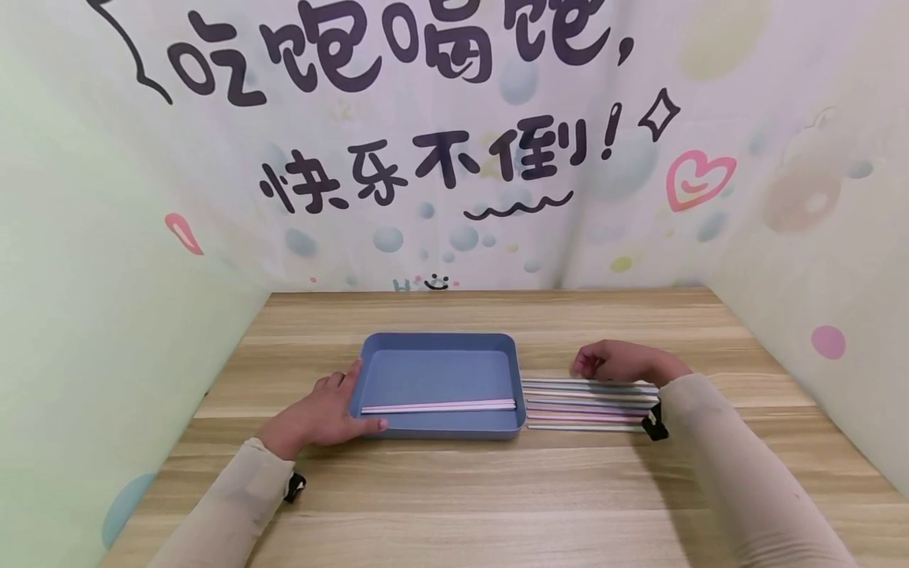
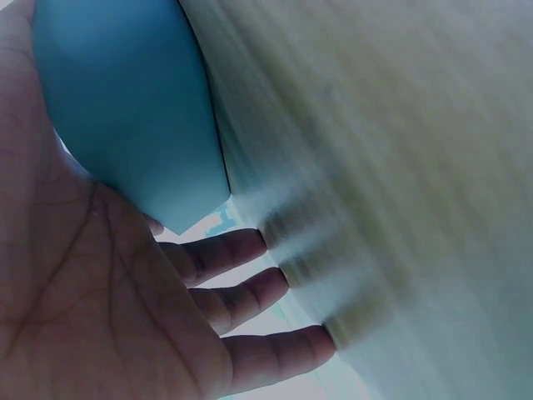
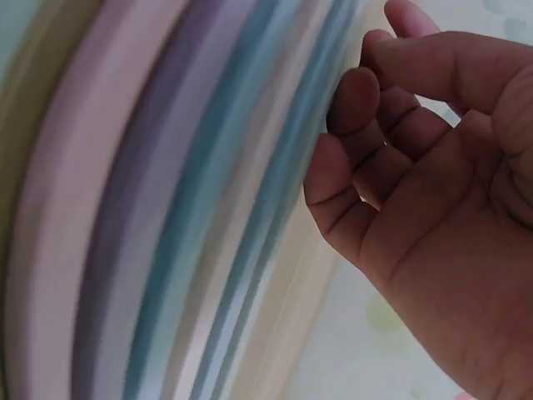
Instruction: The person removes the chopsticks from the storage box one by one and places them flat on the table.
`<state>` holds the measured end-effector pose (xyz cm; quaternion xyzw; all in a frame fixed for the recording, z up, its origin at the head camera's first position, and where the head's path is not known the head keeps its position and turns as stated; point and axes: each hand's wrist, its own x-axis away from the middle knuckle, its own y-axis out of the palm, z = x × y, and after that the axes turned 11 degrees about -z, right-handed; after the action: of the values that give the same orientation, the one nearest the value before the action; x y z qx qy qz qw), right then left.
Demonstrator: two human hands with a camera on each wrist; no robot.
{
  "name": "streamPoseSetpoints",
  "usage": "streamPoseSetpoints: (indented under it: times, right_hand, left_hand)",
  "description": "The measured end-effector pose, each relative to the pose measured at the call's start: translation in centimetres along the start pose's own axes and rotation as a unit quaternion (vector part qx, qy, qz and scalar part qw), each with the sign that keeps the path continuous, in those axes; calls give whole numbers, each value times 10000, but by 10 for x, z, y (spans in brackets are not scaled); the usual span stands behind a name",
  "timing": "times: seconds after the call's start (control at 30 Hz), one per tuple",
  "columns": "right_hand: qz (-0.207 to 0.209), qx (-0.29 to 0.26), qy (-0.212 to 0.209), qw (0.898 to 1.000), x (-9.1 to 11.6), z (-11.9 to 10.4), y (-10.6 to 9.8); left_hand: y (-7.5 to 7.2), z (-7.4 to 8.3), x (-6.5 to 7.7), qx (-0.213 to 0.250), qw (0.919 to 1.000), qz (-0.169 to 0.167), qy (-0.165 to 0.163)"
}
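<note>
A blue rectangular tray (image 1: pixel 440 375) sits on the table, holding a few thin pinkish-white sticks (image 1: pixel 436 407) near its front side. My left hand (image 1: pixel 327 414) rests at the tray's left front corner, thumb across the front rim. Several of its fingers (image 2: pixel 241 292) extend straight to the tabletop in the left wrist view. Right of the tray lies a row of long thin pastel sticks (image 1: pixel 589 414). At the row's far edge is my right hand (image 1: pixel 621 361), fingers bent. In the right wrist view, its fingertips are close beside the sticks (image 3: pixel 191 200), with nothing visible between them.
The wood-grain table (image 1: pixel 440 497) is bounded by a printed back curtain (image 1: pixel 440 252) and pale side walls. The tray's right wall stands close to the left ends of the stick row. A black wrist strap (image 1: pixel 656 422) overlaps the sticks' right ends in the head view.
</note>
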<state>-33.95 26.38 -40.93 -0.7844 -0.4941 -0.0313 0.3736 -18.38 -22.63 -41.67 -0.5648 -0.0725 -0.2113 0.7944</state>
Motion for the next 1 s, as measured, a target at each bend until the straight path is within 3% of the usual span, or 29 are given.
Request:
streamPoseSetpoints:
  times: [0.2, 0.37, 1.0]
  right_hand:
    - [96, -116, -181, 9997, 0, -8, 0]
    - [48, 90, -395, 9992, -4, -22, -1]
    - [-351, 776, -1035, 9910, -50, -96, 15]
  left_hand:
    - [3, -1, -3, 52, 10000, -33, -15]
    - [4, -2, -3, 65, 10000, -5, -6]
    - [2, 0, -2, 28, 10000, -7, 19]
